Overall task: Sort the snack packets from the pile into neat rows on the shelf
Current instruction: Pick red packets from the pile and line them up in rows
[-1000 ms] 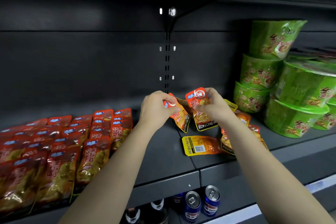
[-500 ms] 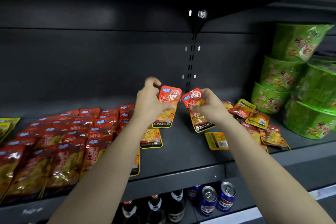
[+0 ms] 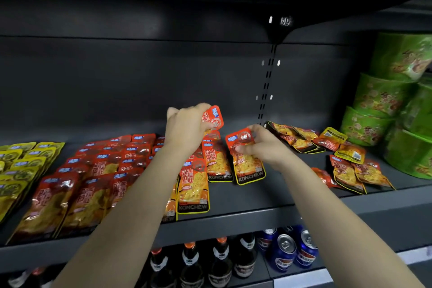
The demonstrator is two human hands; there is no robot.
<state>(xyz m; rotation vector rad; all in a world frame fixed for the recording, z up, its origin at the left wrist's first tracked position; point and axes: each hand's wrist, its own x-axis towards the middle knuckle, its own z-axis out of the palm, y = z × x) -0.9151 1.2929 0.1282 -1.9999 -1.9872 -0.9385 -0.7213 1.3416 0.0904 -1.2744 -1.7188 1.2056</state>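
Hands both full: L hand (image 3: 187,130) gripping red packet (image 3: 215,116) over back of rows (image 3: 98,171); R hand (image 3: 265,146) pinching top of second packet (image 3: 250,171), lengthwise front-to-back on shelf (image 3: 292,194) beside last row; pile (image 3: 346,171) to right, nearer R hand.

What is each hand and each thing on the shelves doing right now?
left hand: grips a red packet, lifted above the red rows.
right hand: pinches the top of a second packet, lower end seemingly on the shelf.
red rows: flat, overlapping, neat.
pile: jumbled, some face down.
green bowls: stacked, sealed.
cans: upright, unopened.
bottles: upright, capped.
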